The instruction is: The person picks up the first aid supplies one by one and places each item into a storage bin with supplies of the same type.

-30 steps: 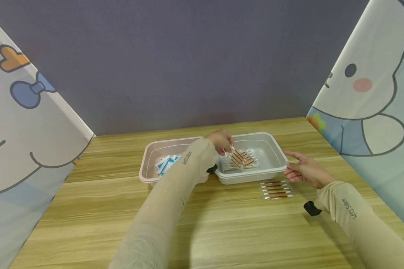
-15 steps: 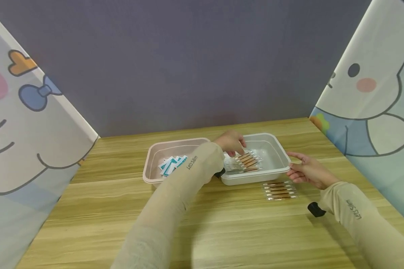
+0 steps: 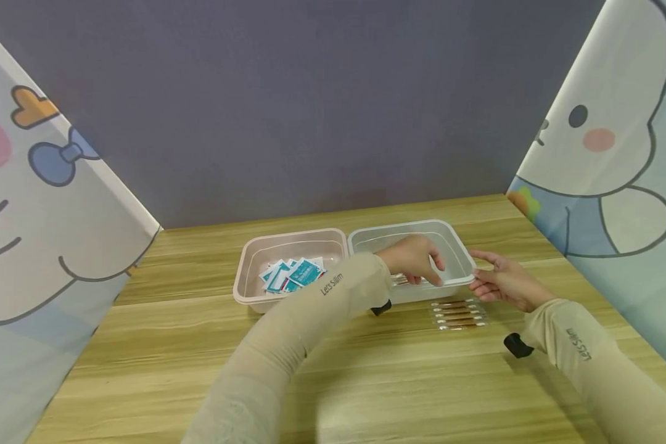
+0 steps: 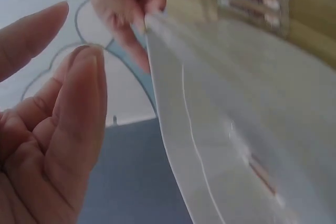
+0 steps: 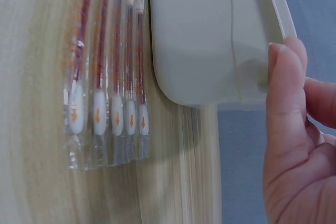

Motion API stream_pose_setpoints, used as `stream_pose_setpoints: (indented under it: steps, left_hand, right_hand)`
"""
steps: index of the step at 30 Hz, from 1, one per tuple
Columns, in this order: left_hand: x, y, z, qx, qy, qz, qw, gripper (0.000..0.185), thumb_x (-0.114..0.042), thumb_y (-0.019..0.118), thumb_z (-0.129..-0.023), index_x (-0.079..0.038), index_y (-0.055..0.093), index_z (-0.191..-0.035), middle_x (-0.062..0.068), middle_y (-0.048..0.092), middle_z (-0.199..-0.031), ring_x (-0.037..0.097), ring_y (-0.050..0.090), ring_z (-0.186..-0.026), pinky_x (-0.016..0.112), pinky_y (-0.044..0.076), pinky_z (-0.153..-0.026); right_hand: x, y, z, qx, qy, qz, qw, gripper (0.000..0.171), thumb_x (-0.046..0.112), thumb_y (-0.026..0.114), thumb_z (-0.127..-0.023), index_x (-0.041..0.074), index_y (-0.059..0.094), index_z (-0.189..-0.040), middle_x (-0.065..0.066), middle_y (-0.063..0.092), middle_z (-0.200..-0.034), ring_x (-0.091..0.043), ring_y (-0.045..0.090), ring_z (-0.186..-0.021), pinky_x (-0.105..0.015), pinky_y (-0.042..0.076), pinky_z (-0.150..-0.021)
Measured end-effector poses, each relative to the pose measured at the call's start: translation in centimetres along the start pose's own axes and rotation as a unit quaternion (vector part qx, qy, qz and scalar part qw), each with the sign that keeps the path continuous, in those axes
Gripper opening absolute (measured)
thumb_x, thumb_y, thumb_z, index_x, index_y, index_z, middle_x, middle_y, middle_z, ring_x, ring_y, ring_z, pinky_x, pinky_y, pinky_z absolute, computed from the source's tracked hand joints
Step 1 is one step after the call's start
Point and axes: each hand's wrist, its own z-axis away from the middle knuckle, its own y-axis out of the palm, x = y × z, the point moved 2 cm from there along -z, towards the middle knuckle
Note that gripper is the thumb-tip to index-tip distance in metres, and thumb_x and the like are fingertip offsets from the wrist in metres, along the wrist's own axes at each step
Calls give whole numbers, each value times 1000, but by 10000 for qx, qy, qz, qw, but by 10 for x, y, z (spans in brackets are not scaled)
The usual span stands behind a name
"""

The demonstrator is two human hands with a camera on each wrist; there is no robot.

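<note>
My left hand [image 3: 416, 256] hangs over the grey-white plastic bin [image 3: 449, 243] with nothing held. In the left wrist view its thumb and loosely bent fingers [image 4: 79, 114] stand apart beside the bin. Packs of cotton swabs [image 3: 401, 279] lie in the bin, mostly hidden under this hand. At the bin's front right corner, my right hand [image 3: 505, 283] pinches the rim between thumb and fingers, as the right wrist view also shows. A clear strip of several brown-stick swabs [image 5: 110, 77] lies on the table just in front of the bin, below that hand.
Left of the grey-white bin stands a pinkish bin [image 3: 244, 271] holding several blue-and-white sachets [image 3: 302, 272]. Both bins are on a wood-grain table [image 3: 411, 382]. A dark grey panel [image 3: 333, 111] rises behind, with cartoon-printed panels at both sides.
The left hand has let go of a swab strip inside the grey-white bin and moved right over it. The right hand keeps its hold on the rim.
</note>
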Motion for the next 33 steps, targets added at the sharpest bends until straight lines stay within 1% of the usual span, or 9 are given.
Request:
stream_pose_setpoints:
  steps: [2,7,11,14,17,22,24,27,33]
  left_hand:
    - [-3,6,1,-11,57,-56,10000,17,-12,77,-81,-11,68,-95,5,63,-72,9,54,-49,22,52,-53]
    - [-10,18,3,-35,217,-194,9996,18,-14,76,-83,-12,69,-100,3,63,-67,8,53,-50,19,51,-53]
    - [-10,28,2,291,511,-235,9980,32,-15,77,-83,-10,69,-114,-1,67,-70,5,56,-55,17,50,-57]
    - [-6,37,0,638,718,-300,9949,41,-16,77,-82,-10,66,-121,-4,70,-82,1,60,-67,14,48,-62]
    - [-1,45,0,929,958,-378,9903,46,-17,77,-83,-9,63,-125,-1,70,-100,2,62,-86,11,45,-70]
    - [6,58,-1,1452,1347,-512,9789,57,-18,73,-87,-8,52,-138,2,53,-138,6,50,-121,10,38,-91]
    - [9,64,-2,1558,1338,-561,9771,60,-20,71,-89,-7,46,-142,1,45,-145,5,41,-129,10,33,-97]
    - [14,72,-6,1559,1146,-698,9786,64,-25,67,-91,-7,40,-146,1,38,-149,3,35,-132,11,29,-100]
    - [33,80,-14,1441,1004,-1195,9772,63,-35,60,-95,-7,37,-147,1,36,-150,5,34,-133,12,28,-103]
  right_hand:
    - [0,0,0,0,20,1,10000,67,6,41,-102,-2,-5,-151,-3,68,-74,-9,64,-61,-25,55,-59]
    - [1,0,-1,8,25,47,10000,66,6,39,-102,-1,-6,-151,-3,68,-74,-10,64,-61,-24,56,-59]
    - [1,0,-1,11,-13,96,10000,66,5,38,-102,-2,-6,-150,-2,68,-75,-10,64,-63,-24,55,-59]
    - [2,-1,-1,18,-14,148,9999,65,5,38,-103,-2,-6,-150,-2,67,-76,-10,64,-63,-23,55,-60]
    - [2,0,-1,30,19,202,9998,65,5,38,-103,-2,-6,-150,-2,67,-77,-10,64,-64,-23,55,-61]
    - [3,0,0,-3,32,220,9998,64,4,37,-102,-3,-5,-150,-2,66,-76,-9,64,-63,-23,55,-60]
    - [4,-1,0,0,13,200,9998,65,4,37,-102,-3,-5,-150,-2,67,-75,-9,64,-62,-23,55,-60]
    - [4,-1,1,7,-9,207,9998,64,3,37,-102,-4,-5,-150,-2,67,-75,-9,64,-62,-23,55,-60]
    - [3,2,-1,1,-16,180,9998,65,4,39,-102,-4,-4,-150,-2,67,-74,-9,64,-62,-23,55,-59]
